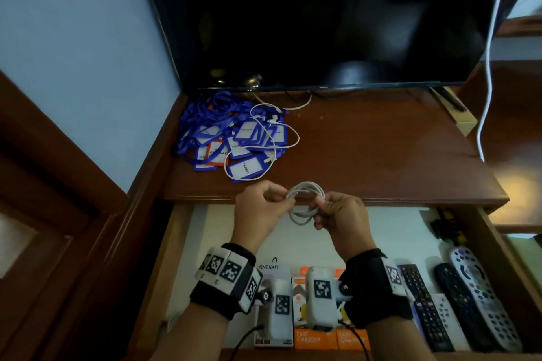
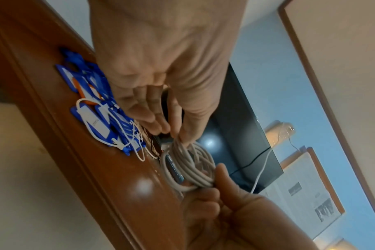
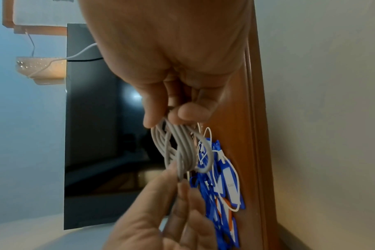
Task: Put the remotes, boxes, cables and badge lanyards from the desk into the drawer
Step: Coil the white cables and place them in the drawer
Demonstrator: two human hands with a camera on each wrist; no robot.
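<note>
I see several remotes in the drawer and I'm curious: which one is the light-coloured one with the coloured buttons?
The silver-grey remote, farthest right in the drawer. The others beside it are black, apart from a small white one lying between them.

Grey-white coiled cable [image 1: 305,202], blue badge lanyards [image 1: 225,132] one orange-framed, brown wood bench [image 1: 366,149], orange boxes [image 1: 331,337], black-and-white checkered wrist tags [image 1: 228,272].

Dim room, warm lamp glow at the right edge. The surface [image 1: 366,155] shows soft glare; the television [image 1: 337,17] reflects a pale spot. Wide-angle bending at edges; wrist views blur the near skin.
</note>
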